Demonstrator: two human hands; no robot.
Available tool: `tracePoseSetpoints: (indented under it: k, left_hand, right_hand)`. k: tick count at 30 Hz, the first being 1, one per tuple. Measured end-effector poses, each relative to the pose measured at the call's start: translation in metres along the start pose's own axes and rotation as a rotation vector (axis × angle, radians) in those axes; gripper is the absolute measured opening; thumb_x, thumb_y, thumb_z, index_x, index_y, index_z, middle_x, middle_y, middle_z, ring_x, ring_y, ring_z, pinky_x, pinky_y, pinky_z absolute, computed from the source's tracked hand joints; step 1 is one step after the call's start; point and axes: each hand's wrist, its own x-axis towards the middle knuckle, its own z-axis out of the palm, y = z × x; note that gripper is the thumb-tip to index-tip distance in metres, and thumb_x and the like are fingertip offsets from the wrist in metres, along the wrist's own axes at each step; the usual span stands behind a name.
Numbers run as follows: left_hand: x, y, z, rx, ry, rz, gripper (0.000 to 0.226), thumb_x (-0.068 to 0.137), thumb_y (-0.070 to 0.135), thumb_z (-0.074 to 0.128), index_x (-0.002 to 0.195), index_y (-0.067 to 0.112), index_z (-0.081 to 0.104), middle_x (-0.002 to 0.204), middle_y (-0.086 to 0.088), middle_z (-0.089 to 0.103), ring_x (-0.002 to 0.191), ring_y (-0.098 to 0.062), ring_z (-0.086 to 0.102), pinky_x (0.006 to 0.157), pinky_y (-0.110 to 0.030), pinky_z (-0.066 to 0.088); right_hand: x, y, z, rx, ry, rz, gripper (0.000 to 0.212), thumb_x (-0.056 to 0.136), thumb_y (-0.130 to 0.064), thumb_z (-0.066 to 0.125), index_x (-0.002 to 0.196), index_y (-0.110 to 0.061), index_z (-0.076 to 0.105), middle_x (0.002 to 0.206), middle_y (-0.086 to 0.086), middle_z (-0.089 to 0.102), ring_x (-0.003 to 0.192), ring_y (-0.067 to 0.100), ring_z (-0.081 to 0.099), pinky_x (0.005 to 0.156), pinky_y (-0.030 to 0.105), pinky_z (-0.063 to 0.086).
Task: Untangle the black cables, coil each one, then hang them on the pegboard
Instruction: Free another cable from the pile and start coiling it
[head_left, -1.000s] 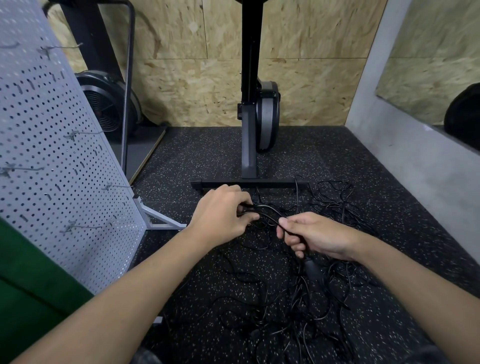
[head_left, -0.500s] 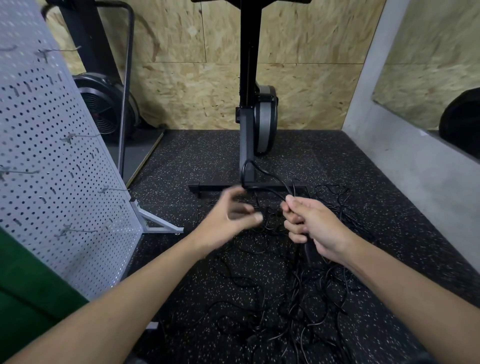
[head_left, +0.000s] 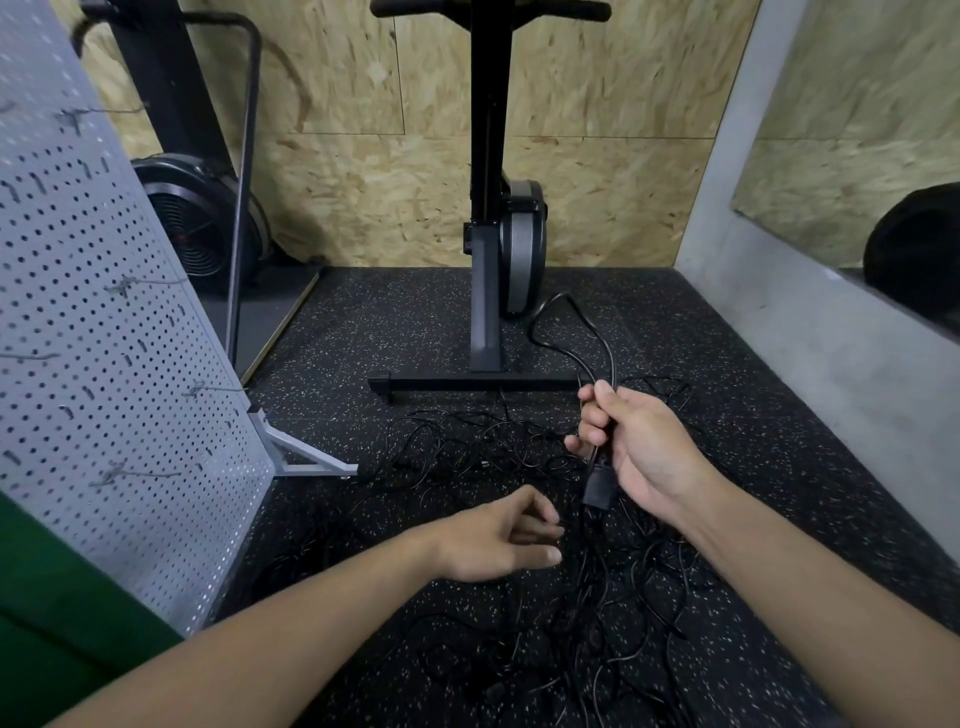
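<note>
As the right hand (head_left: 644, 452) grips it, cable (head_left: 571, 306): loop upright, bend pointing away, plug (head_left: 598, 488) hanging below the fist.
Left hand (head_left: 493, 540): loosely curled, holding nothing, over the tangle (head_left: 597, 623).
Tangle: floor (head_left: 363, 322) middle, near pegboard (head_left: 104, 338).

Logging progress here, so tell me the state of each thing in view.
right hand: grips held cable near its plug
left hand: loosely curled, holding nothing
held cable: looped above that hand
cable pile: tangled on floor
pegboard: upright, no cables hung
</note>
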Motion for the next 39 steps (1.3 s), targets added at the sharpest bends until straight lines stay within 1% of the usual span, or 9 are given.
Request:
tracePoseSetpoints:
  k: [3, 6, 10, 20, 23, 28, 32, 35, 39]
  left_hand:
    - [0.002, 0.004, 0.010, 0.075, -0.003, 0.057, 0.040, 0.103, 0.026, 0.065, 0.138, 0.037, 0.049, 0.155, -0.001, 0.051, 0.144, -0.010, 0.046, 0.119, -0.031, 0.038]
    - [0.005, 0.010, 0.013, 0.144, 0.034, 0.133, 0.023, 0.104, 0.020, 0.064, 0.125, 0.011, 0.066, 0.135, -0.007, 0.067, 0.130, -0.011, 0.059, 0.116, -0.027, 0.042]
    - [0.001, 0.011, 0.005, 0.226, 0.117, 0.091, 0.026, 0.106, 0.035, 0.059, 0.113, 0.010, 0.067, 0.114, 0.005, 0.077, 0.110, -0.018, 0.069, 0.106, -0.043, 0.050]
    - [-0.013, 0.032, -0.016, 0.391, 0.550, 0.328, 0.015, 0.097, 0.039, 0.072, 0.094, 0.025, 0.067, 0.080, 0.011, 0.064, 0.073, -0.003, 0.056, 0.067, -0.015, 0.043]
    - [-0.017, 0.039, -0.017, 0.485, 0.637, 0.375, 0.024, 0.092, 0.040, 0.078, 0.107, 0.029, 0.063, 0.088, 0.013, 0.059, 0.081, -0.004, 0.057, 0.070, -0.015, 0.045]
    - [-0.023, 0.044, -0.027, 0.588, 0.734, 0.419, 0.049, 0.082, 0.041, 0.086, 0.120, 0.034, 0.057, 0.095, 0.015, 0.049, 0.087, -0.008, 0.056, 0.075, -0.034, 0.056]
    - [-0.026, 0.049, -0.028, 0.648, 0.786, 0.363, 0.070, 0.076, 0.043, 0.089, 0.133, 0.036, 0.051, 0.100, 0.019, 0.037, 0.081, -0.008, 0.051, 0.077, -0.038, 0.055]
    - [-0.026, 0.052, -0.028, 0.722, 0.790, 0.276, 0.092, 0.076, 0.045, 0.089, 0.152, 0.044, 0.036, 0.110, 0.015, 0.035, 0.079, -0.015, 0.057, 0.074, -0.039, 0.055]
    - [-0.024, 0.054, -0.026, 0.884, 0.785, 0.210, 0.092, 0.080, 0.046, 0.086, 0.157, 0.039, 0.035, 0.119, 0.008, 0.031, 0.073, -0.023, 0.058, 0.067, -0.041, 0.055]
  right_hand:
    - [0.000, 0.001, 0.001, 0.076, -0.048, 0.031, 0.023, 0.112, -0.015, 0.041, 0.104, -0.003, 0.059, 0.065, -0.002, 0.046, 0.053, 0.009, 0.046, 0.061, 0.030, 0.060]
    - [-0.001, 0.001, 0.004, 0.148, -0.089, 0.055, 0.024, 0.112, -0.011, 0.039, 0.106, 0.000, 0.060, 0.069, 0.001, 0.050, 0.054, 0.009, 0.049, 0.065, 0.032, 0.062]
    - [0.005, -0.003, -0.008, 0.122, 0.026, 0.039, 0.025, 0.112, -0.011, 0.038, 0.109, 0.000, 0.061, 0.072, 0.001, 0.054, 0.054, 0.009, 0.046, 0.062, 0.033, 0.061]
    - [0.022, 0.008, -0.045, -0.655, 0.312, 0.093, 0.029, 0.112, -0.017, 0.040, 0.122, -0.003, 0.063, 0.075, 0.002, 0.049, 0.054, 0.014, 0.046, 0.068, 0.038, 0.053]
    - [0.018, 0.004, -0.033, -0.917, 0.260, 0.116, 0.035, 0.107, -0.033, 0.048, 0.133, -0.014, 0.059, 0.099, 0.004, 0.064, 0.062, 0.018, 0.060, 0.079, 0.040, 0.050]
    - [-0.001, -0.003, -0.019, -1.046, -0.047, 0.194, 0.065, 0.071, -0.058, 0.061, 0.124, -0.020, 0.056, 0.090, 0.002, 0.063, 0.076, 0.020, 0.059, 0.083, 0.041, 0.047]
    - [-0.002, 0.000, -0.017, -1.073, -0.316, 0.251, 0.072, 0.068, -0.050, 0.086, 0.128, -0.025, 0.055, 0.100, -0.013, 0.072, 0.086, 0.004, 0.067, 0.080, 0.027, 0.050]
    - [0.003, 0.010, -0.018, -1.232, -0.294, 0.202, 0.084, 0.059, -0.066, 0.082, 0.129, -0.029, 0.054, 0.121, -0.010, 0.070, 0.111, 0.009, 0.067, 0.102, 0.037, 0.052]
    - [0.000, 0.016, -0.013, -1.405, -0.380, 0.190, 0.035, 0.093, -0.053, 0.068, 0.109, -0.023, 0.059, 0.092, -0.004, 0.063, 0.080, 0.014, 0.059, 0.072, 0.031, 0.045]
